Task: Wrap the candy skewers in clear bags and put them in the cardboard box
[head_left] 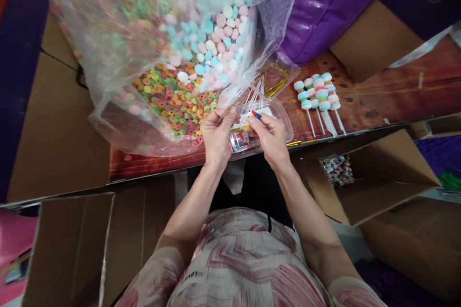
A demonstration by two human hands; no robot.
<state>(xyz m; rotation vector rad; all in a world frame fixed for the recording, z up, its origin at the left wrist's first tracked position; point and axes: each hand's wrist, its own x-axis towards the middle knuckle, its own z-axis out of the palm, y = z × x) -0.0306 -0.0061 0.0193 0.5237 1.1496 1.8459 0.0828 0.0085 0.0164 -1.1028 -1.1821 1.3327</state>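
Observation:
Above a clear plastic tray (290,129) at the table's front edge, my two hands are close together, a small gap between them. My left hand (217,132) is closed in a pinch, and what its fingertips hold is too small to tell. Between thumb and forefinger, my right hand (272,139) pinches a small red-and-blue piece (256,114). Clear wrappers with coloured print (240,140) lie in the tray under my hands. Thin white sticks (255,95) point away behind them. Gold twist ties (275,85) fill a second clear container.
A big clear bag (118,110) holds ring-shaped candies (180,100) and pastel marshmallows (219,43). Several candy skewers (319,92) lie on the table at right. Below them an open cardboard box (389,177) contains wrapped pieces. Another box (72,244) stands at lower left; a purple bag (324,5) is behind.

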